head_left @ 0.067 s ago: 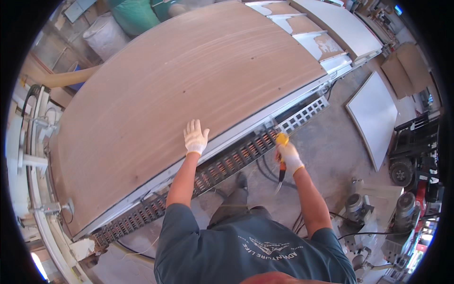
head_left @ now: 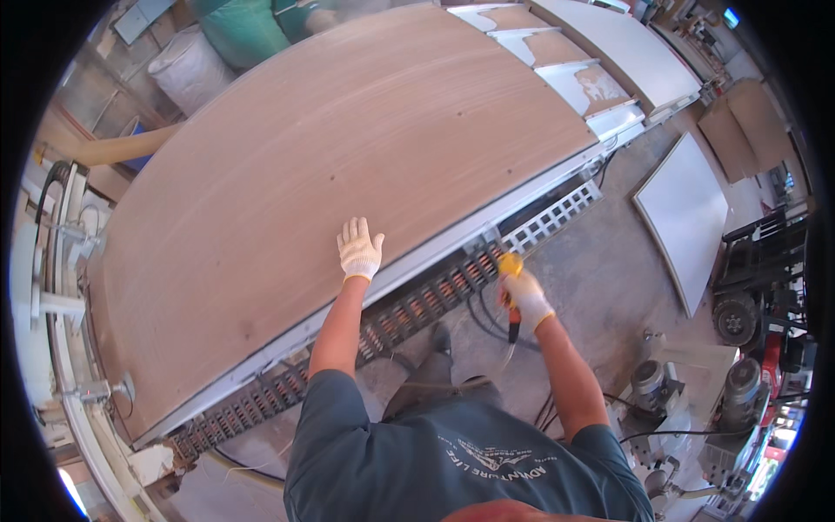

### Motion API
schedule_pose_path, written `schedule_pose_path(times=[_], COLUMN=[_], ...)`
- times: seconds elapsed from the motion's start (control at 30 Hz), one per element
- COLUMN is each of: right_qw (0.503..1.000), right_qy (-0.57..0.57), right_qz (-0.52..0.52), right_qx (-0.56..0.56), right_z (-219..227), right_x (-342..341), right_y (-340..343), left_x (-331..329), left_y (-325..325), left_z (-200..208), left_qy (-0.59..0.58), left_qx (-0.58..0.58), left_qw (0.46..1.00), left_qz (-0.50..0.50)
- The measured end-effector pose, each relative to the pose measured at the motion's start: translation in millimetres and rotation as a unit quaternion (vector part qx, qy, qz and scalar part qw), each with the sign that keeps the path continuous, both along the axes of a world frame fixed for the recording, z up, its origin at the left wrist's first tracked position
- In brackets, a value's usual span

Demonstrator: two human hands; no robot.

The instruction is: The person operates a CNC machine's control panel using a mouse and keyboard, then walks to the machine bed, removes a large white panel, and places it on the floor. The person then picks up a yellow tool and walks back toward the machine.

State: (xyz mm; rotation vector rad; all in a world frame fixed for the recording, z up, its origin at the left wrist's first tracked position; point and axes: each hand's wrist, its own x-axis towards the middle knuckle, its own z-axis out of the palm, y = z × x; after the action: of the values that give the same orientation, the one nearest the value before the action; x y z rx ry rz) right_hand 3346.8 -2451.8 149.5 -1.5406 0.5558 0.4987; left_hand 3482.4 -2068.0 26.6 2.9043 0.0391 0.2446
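My left hand (head_left: 359,250), in a white knit glove, lies flat with fingers spread on a wide brown board surface (head_left: 287,200), close to its near edge. To the right, my gloved right hand (head_left: 528,298) is wrapped round a yellow and orange tool (head_left: 511,264), which looks like an air blow gun. A thin pale hose hangs from the lower end of its handle. The tool is held off the near edge of the board, above the cable chain. Fine pale streaks and a few small dark spots mark the board.
A black cable chain (head_left: 383,329) runs along the machine's near side. White panels (head_left: 626,43) adjoin the board at the far right. Another white panel (head_left: 683,222) rests on the floor at right, near a forklift (head_left: 739,317) and motors (head_left: 648,376). Sacks (head_left: 190,70) stand at far left.
My right hand has shifted slightly left and nearer with the yellow and orange tool. My left hand stays flat on the board.
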Motion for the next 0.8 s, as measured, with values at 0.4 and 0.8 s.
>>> schedule_pose_path(times=[0.4, 0.8], right_qw=[0.996, 0.979], right_qy=[-0.063, -0.122], right_qz=[-0.041, 0.146], right_qx=[0.047, 0.066], right_z=[-32, -87], right_x=[360, 832], right_y=[-125, 48], left_x=[256, 257], left_y=[-67, -72], left_z=[-17, 20], left_qy=[-0.051, -0.007], left_qx=[0.015, -0.042], left_qw=[0.99, 0.993], left_qz=[0.129, 0.11])
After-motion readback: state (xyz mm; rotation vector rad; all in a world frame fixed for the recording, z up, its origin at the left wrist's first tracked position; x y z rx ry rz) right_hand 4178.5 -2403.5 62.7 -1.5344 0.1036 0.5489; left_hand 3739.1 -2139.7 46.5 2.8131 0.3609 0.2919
